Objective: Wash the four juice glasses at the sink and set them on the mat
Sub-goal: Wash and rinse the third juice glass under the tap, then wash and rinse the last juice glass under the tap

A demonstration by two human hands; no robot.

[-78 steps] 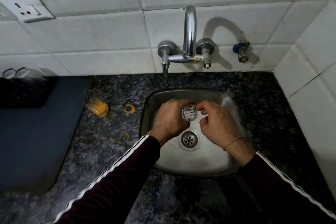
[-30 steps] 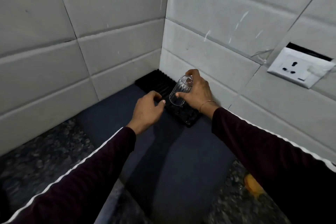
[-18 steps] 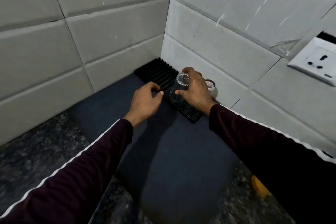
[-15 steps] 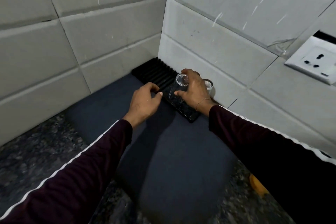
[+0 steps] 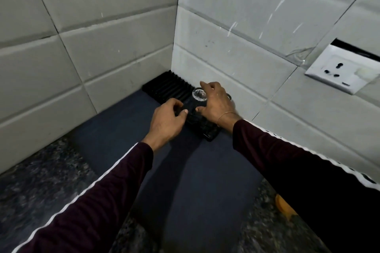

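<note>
A clear juice glass [image 5: 199, 96] stands upside down on the black ribbed mat [image 5: 167, 88] in the counter's corner. My right hand [image 5: 217, 104] curls round the glass from the right, with the thumb low on its side and the fingers over its upturned base. My left hand [image 5: 167, 122] hovers just left of the glass at the mat's front edge, fingers loosely curled and holding nothing. Behind my right hand, the rim of another glass [image 5: 229, 96] peeks out by the wall.
The black mat lies on a larger dark blue mat [image 5: 197, 176] that covers the speckled granite counter [image 5: 41, 181]. Tiled walls close the corner at left and back. A white wall socket [image 5: 341, 72] sits at right. An orange object [image 5: 284, 208] lies near my right sleeve.
From the sink I turned left to the corner with the glass. My right hand has since lowered the tilted glass until it stands upside down on the black mat. My left hand stayed beside it.
</note>
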